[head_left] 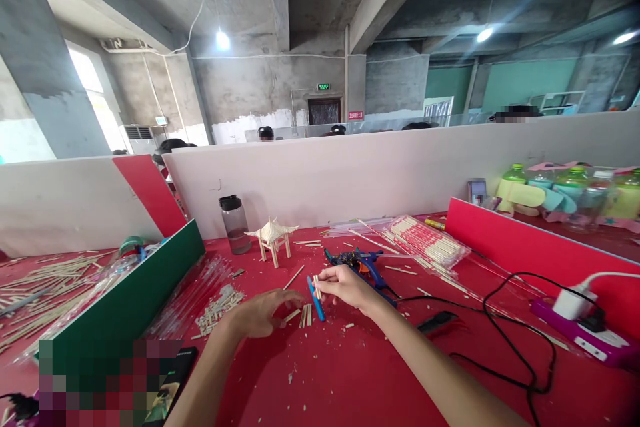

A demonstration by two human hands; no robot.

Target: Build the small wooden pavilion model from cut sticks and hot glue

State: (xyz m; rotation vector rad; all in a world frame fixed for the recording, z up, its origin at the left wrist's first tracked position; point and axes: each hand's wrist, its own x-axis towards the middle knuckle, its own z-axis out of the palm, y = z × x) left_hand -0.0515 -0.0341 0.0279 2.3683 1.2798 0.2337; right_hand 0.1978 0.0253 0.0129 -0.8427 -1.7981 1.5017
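Note:
My right hand [344, 285] is closed in a pinch on a few short wooden sticks [317, 287], held upright. Just beside them a blue rod-shaped thing [319, 310] lies slanted; whether my fingers touch it I cannot tell. My left hand [267, 313] is low over the table, fingers apart, nearest to several cut wooden stick pieces [306, 315]; contact with them is unclear. Behind my hands stands a small pavilion model [273, 235] made of sticks, with a pointed roof on legs. A blue glue gun [367, 265] lies beyond my right hand.
A pile of short stick pieces [217, 310] lies at left by a green divider [125, 300]. Farther back are a water bottle [234, 223] and bagged sticks [425, 240]. Right, a black cable [505, 293] loops near a purple power strip [595, 340] and a black-handled tool [437, 321].

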